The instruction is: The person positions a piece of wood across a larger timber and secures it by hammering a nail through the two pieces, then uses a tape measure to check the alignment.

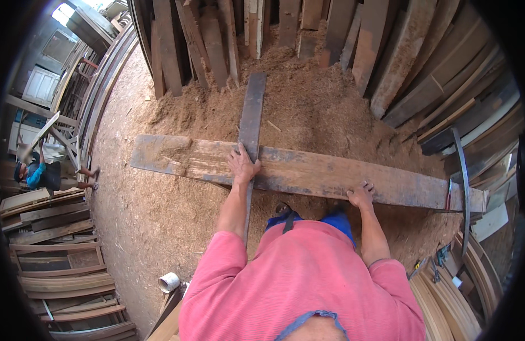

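Note:
A long, wide, worn plank [308, 170] lies across in front of me, brown with dark patches. Crossing over it near its left part is a narrow dark board [252, 108], one end pointing away and the other toward my left side. My left hand [243, 165] grips this narrow board where it crosses the plank, thumb on the right and fingers reaching forward. Farther right, my right hand [361, 195] rests on the plank's near edge, its bent fingers apart. What supports the plank underneath is mostly hidden.
Sawdust [188, 113] covers the floor. Upright boards [365, 51] lean along the far side and right. A curved metal strip [463, 170] stands by the plank's right end. Stacked wood [63, 284] and another person [44, 173] are at left. A white container [169, 282] is near.

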The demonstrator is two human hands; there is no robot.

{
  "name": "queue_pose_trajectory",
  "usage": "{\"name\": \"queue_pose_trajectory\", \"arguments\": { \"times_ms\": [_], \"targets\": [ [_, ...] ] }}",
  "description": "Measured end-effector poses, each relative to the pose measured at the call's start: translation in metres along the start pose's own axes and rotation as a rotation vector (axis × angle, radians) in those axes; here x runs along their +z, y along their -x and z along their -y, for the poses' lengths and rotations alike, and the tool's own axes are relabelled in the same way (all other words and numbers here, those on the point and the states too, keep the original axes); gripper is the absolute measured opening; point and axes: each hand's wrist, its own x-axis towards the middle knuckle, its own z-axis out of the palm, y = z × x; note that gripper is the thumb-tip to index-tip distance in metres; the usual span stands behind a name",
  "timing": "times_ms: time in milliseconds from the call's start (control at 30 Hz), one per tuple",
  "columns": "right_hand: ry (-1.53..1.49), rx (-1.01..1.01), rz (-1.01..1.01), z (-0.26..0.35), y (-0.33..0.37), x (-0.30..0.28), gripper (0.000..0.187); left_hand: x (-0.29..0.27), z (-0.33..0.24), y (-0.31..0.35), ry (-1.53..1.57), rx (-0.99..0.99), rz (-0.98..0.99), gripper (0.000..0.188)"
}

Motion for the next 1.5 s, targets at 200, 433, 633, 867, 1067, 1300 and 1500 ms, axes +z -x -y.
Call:
{"name": "queue_pose_trajectory", "arguments": {
  "times_ms": [200,433,633,867,1067,1300,1500],
  "targets": [
    [0.023,0.028,0.036,0.007,-0.004,0.002,0.103,-0.001,0.007,0.000,-0.013,-0.015,0.010,0.105],
    [0.043,0.017,0.054,-0.003,-0.019,0.012,0.104,0.012,0.003,-0.001,-0.011,-0.019,-0.061,0.104],
    [0.031,0.022,0.061,0.002,-0.018,0.011,0.106,0.022,0.006,-0.002,0.005,-0.045,-0.096,0.100],
    [0.050,-0.006,0.053,-0.003,-0.014,0.015,0.105,0.018,0.003,0.002,0.033,-0.039,-0.079,0.103],
    [0.071,0.004,0.041,-0.005,-0.021,0.018,0.093,-0.001,0.008,0.002,0.045,-0.043,0.018,0.109],
    [0.027,-0.007,0.053,0.014,-0.002,-0.004,0.102,-0.018,0.063,0.064,0.102,-0.171,-0.086,0.117],
    [0.083,0.001,0.099,0.024,0.007,-0.018,0.099,-0.007,0.062,0.115,0.058,-0.261,0.046,0.120]
  ]
}}
